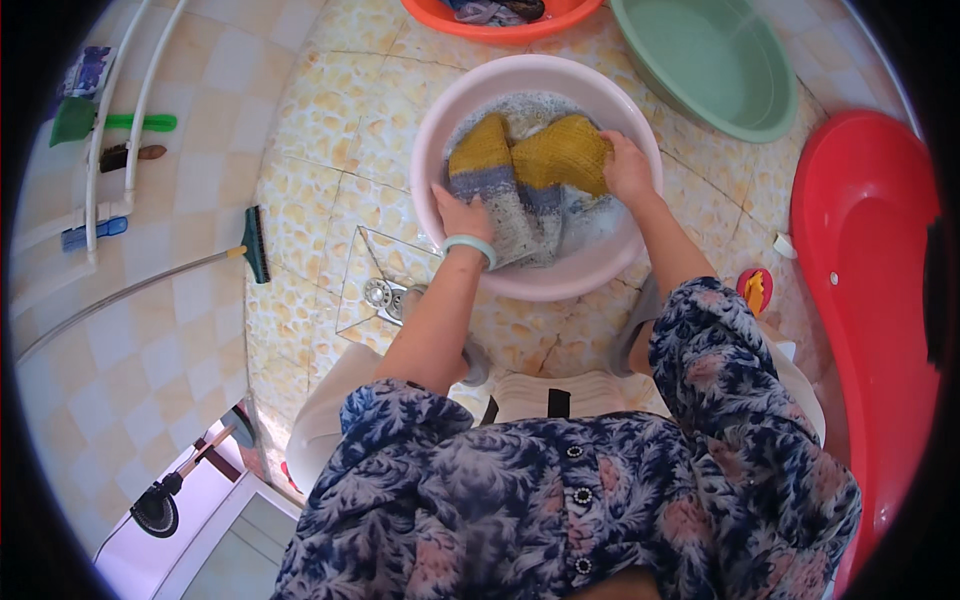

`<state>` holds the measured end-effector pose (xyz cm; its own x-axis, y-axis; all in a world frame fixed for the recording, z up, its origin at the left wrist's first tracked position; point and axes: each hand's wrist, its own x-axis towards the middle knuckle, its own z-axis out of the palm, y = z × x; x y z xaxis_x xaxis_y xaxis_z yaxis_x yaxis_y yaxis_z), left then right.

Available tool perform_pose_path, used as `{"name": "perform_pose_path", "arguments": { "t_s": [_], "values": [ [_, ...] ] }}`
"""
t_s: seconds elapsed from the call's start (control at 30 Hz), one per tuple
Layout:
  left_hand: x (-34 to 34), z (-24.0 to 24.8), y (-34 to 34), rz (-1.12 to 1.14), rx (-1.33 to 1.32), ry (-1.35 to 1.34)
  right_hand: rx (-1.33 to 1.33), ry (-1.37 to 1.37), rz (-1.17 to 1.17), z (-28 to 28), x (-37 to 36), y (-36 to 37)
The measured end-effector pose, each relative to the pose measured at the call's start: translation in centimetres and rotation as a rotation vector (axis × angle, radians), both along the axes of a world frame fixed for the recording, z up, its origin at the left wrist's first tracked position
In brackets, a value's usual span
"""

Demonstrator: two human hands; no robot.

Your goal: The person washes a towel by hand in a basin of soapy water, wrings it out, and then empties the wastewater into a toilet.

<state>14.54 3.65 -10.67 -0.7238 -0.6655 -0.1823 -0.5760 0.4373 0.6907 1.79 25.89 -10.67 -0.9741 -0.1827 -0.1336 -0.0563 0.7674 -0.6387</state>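
Two bare hands work a knitted garment of mustard yellow, grey and blue-violet bands (520, 185), which lies soaked in sudsy water inside a pale pink round plastic basin (432, 130) set on the mottled yellow tiled floor (320, 130). The left hand (462, 215), a pale green bangle (470, 245) at its wrist, presses on the grey lower part of the knit at the near rim, its fingers folded down onto the wet cloth. The right hand (626, 168) has its fingers clamped over a bunched yellow fold at the basin's far right side.

Water looks likely to slop over the near rim if the heavy wet knit is dragged hard that way, and the tiles beside the person's feet would turn slippery. A hard pull between the two hands could also stretch the soaked knit out of shape.

Just beyond the basin stand an orange plastic basin (440, 22) holding dark cloth and an empty green plastic basin (700, 60), close enough to crowd any wide movement. A large red plastic tub (860, 260) hems in the right side, with a small red and yellow object (755, 290) at its foot. A metal floor drain (380, 293) sits near the left knee. Farther left lie a long-handled floor brush with green bristles (252, 243), white pipes (120, 100) and a green-handled brush (110, 122).
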Motion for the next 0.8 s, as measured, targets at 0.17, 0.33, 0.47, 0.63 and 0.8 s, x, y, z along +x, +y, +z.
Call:
{"name": "perform_pose_path", "arguments": {
  "t_s": [0.17,0.33,0.47,0.63,0.8],
  "values": [
    [-2.3,4.9,1.7,-0.528,-0.527,-0.105,0.476,-0.05,0.216,2.8,0.6,-1.1],
    [-1.9,2.6,3.4,-0.798,-0.462,-0.507,0.037,-0.034,-0.047,2.0,-0.5,-4.2],
    [-0.8,2.4,6.5,-0.794,-0.383,-0.607,0.033,-0.097,-0.212,-0.3,3.3,-5.4],
    [0.2,0.8,6.9,-0.739,-0.132,-0.47,-0.055,-0.276,-0.182,-0.3,2.8,-3.9],
    [-2.0,2.0,7.4,-0.941,-0.42,-0.732,-0.043,-0.155,-0.104,-3.2,1.4,-2.2]
  ]
}}
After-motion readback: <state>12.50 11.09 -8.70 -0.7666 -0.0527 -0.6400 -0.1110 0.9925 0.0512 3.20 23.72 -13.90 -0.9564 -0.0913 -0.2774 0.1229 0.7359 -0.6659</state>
